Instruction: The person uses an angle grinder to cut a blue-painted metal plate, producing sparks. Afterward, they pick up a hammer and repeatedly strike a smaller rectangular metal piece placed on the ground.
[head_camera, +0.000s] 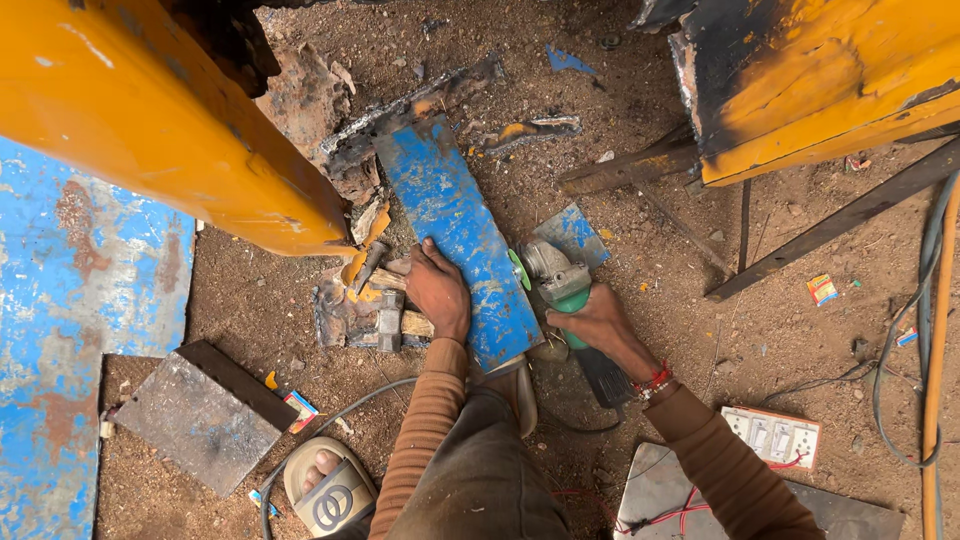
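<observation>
Nearest, bottom edge: a sandalled foot (325, 490) on the dirt floor (760, 330), beside a grey metal plate (200, 415); opposite, a white switch box (772, 436) with red wires lying on a pale sheet (665, 485). Right hand (600, 322): fingers closed round the green body of an angle grinder (562, 290), whose disc end touches the right edge of a blue metal strip (458, 235). Left hand (436, 288): laid flat, fingers spread, pressing on the strip's left edge; it grips nothing. The strip lies lengthwise on the ground, its near end under a second sandal (515, 385). Just left of the left hand: a hammer (392, 318) among scorched scraps. Further off: yellow painted bodywork (150, 110) overhangs upper left, a burnt yellow panel (830, 80) upper right, dark steel bars (830, 225) between, cables (930, 300) along the right margin, a rusted blue sheet (60, 330) at left.
</observation>
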